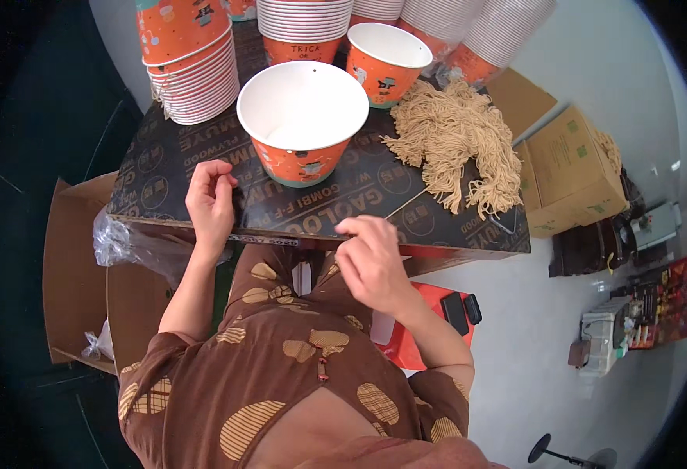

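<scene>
My right hand (371,258) is at the table's front edge, its fingers pinched on a tan cord (407,203). The cord stretches up and right to a heap of tan cords (457,137). Left of it, my left hand (211,202) hovers over the edge with fingers curled closed; whatever they may hold is hidden. Between and beyond both hands stands an orange paper bucket (300,166) with a white inside, upright, with a small dark hole near its far rim. Neither hand touches it. A second orange bucket (382,74) stands behind it to the right.
Nested stacks of orange buckets (195,86) line the back of the dark printed plywood table (179,172). Cardboard boxes stand at the left (82,273) and right (570,172). A red stool (418,356) with a dark phone (454,313) is beside my right forearm.
</scene>
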A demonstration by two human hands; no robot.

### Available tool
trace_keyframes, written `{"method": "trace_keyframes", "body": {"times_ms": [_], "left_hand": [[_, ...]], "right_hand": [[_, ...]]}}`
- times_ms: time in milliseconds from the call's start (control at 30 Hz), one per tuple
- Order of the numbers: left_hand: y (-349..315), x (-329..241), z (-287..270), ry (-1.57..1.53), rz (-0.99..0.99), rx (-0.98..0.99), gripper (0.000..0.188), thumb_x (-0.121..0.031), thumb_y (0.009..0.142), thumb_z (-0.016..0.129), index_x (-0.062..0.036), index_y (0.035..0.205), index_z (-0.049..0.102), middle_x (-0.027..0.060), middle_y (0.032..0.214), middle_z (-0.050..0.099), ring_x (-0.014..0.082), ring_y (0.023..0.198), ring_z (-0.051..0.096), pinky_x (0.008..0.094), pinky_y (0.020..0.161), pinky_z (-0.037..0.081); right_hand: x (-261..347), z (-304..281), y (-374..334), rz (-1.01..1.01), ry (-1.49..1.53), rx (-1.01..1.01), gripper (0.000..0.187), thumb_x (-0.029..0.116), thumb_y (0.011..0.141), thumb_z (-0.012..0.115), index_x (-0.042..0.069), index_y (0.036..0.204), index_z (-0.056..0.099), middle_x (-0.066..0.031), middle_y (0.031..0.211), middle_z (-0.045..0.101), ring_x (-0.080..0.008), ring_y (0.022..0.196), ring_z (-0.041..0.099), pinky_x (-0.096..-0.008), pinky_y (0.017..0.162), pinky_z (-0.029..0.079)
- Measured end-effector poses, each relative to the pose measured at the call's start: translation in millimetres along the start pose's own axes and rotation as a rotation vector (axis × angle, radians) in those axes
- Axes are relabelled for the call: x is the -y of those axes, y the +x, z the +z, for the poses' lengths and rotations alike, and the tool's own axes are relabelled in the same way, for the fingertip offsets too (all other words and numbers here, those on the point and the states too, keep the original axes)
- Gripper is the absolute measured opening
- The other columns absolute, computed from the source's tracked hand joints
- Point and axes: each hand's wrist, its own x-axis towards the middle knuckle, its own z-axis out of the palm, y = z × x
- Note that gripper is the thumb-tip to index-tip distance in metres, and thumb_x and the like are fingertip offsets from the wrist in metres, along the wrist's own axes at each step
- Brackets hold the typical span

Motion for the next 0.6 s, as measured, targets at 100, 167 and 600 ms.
{"method": "trace_keyframes", "body": {"times_ms": [100,167,600], "left_hand": [[-2,-13,7,0.034,0.061,0.003,0.013,0.01,0.089,0.049,0.0017,0.094,0.058,0.0051,0.091,0.058,0.0097,0.075,0.057,0.0225,0.068,0.047],[-4,-24,10,0.02,0.15,0.005,0.014,0.012,0.087,0.049,0.002,0.093,0.058,0.0074,0.092,0.059,0.0111,0.074,0.057,0.0231,0.067,0.047],[-25,-74,17,-0.265,-0.061,0.346,0.016,0.008,0.089,0.049,0.0039,0.1,0.06,0.0076,0.096,0.057,0.0095,0.076,0.058,0.0232,0.067,0.047]], "right_hand": [[17,15,-1,-0.11,0.293,0.075,0.011,-0.001,0.078,0.065,0.003,0.082,0.056,-0.0099,0.096,0.061,-0.0298,0.088,0.058,-0.0415,0.08,0.043],[29,23,-7,-0.069,0.509,0.22,0.011,-0.001,0.08,0.066,0.003,0.082,0.056,-0.0098,0.087,0.061,-0.028,0.077,0.058,-0.0371,0.072,0.045],[-1,-10,12,0.339,0.777,-0.084,0.026,0.005,0.095,0.051,-0.005,0.115,0.064,-0.0096,0.12,0.059,-0.0096,0.092,0.053,-0.0219,0.077,0.04]]}}
